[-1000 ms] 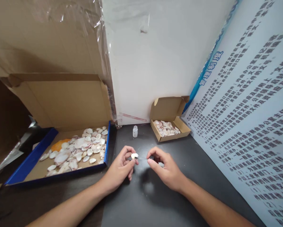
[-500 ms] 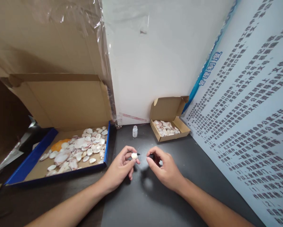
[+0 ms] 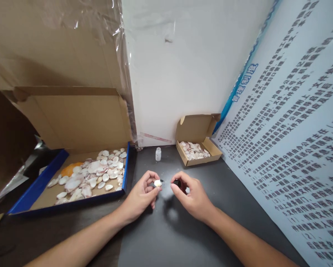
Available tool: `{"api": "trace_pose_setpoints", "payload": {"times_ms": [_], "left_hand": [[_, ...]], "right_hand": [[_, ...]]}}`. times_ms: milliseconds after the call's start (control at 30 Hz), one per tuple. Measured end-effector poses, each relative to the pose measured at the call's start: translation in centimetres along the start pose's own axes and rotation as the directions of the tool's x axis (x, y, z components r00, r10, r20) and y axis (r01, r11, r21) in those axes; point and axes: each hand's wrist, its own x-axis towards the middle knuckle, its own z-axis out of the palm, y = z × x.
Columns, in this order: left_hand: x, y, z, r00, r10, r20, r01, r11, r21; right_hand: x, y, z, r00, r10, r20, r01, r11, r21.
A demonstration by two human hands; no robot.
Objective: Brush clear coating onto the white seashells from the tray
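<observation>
Printed panel (image 3: 283, 148): it leans along the far side of the right hand, well apart from it.
Dark worktop (image 3: 166, 237): it lies beneath both hands, which are raised over it. A dropped piece could bounce or chip there.
Blue-edged box (image 3: 124, 168): lid up, left of and beyond the left hand, it holds a loose heap of shells (image 3: 85, 178) and one orange piece (image 3: 71, 169). The left forearm passes near its front edge; a careless sweep outward could jolt the heap.
Small carton (image 3: 201, 162): open, beyond the right hand, with more shells (image 3: 194, 150) inside.
Right hand (image 3: 195, 194): thumb and fingers are curled round a black object, the grip partly hidden by the fingers.
Left hand (image 3: 138, 196): it faces the right hand across a narrow gap, pinching a white piece at the fingertips.
Bottle (image 3: 158, 155): small and upright, beyond the left hand. Being narrow, it could probably tip if a reaching hand brushed it.
Black object (image 3: 177, 183): in the right hand's fingers; its full shape cannot be told. A clumsy approach could knock the white piece.
White piece (image 3: 157, 183): between the left thumb and fingers, a dark tip beside it. So small a hold could slip if squeezed unevenly.
</observation>
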Motion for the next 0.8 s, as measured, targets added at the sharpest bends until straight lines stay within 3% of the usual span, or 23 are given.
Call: {"api": "trace_pose_setpoints", "payload": {"times_ms": [333,467,567,700,800], "left_hand": [[-0.13,0.08,-0.19,0.999,0.034,0.019,-0.034,0.999,0.029],[-0.13,0.1,-0.23,0.999,0.031,0.026,-0.032,0.999,0.033],[-0.11,0.14,-0.25,0.999,0.029,0.026,-0.03,0.999,0.024],[-0.08,0.21,-0.21,0.999,0.024,0.04,-0.025,1.0,0.015],[-0.12,0.28,-0.15,0.999,0.017,0.04,-0.017,1.0,0.015]], "right_hand": [[0.19,0.07,-0.18,1.0,0.012,-0.019,-0.013,1.0,-0.028],[0.12,0.01,-0.11,0.999,0.004,0.048,-0.006,1.0,0.027],[0.1,0.08,-0.04,1.0,0.018,0.0,-0.018,1.0,-0.023],[0.15,0.14,-0.07,0.999,-0.003,0.039,0.001,0.998,0.063],[0.1,0.07,-0.07,1.0,0.007,0.016,-0.007,1.0,0.014]]}}
